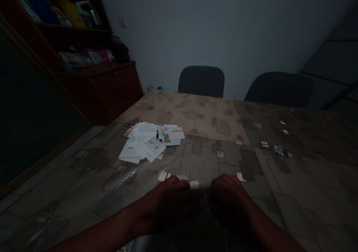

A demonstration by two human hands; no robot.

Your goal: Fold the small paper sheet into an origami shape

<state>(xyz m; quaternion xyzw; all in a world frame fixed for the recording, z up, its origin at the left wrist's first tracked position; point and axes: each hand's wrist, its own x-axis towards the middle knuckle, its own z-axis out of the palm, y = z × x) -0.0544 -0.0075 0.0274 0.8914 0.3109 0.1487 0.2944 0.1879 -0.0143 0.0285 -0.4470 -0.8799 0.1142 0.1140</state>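
Close to the near side of the table, my left hand (176, 199) and my right hand (226, 196) face each other, a narrow gap between them. Both are closed, thumbs uppermost, and deep shadow covers the fingers. A faint greyish patch shows in the gap, too dark to name. Whatever the hands hold is hidden. Beyond the left hand, a loose pile of white printed cards (142, 142) lies spread and overlapping on the patterned tablecloth (195, 157). Neither hand touches the pile.
A small crumpled shiny wrapper (281, 151) lies on the right of the table. Two dark chairs, one in the middle (201, 81) and one at the right (279, 88), stand at the far edge. A wooden cabinet (117, 88) with filled shelves is at the left. The room is dim.
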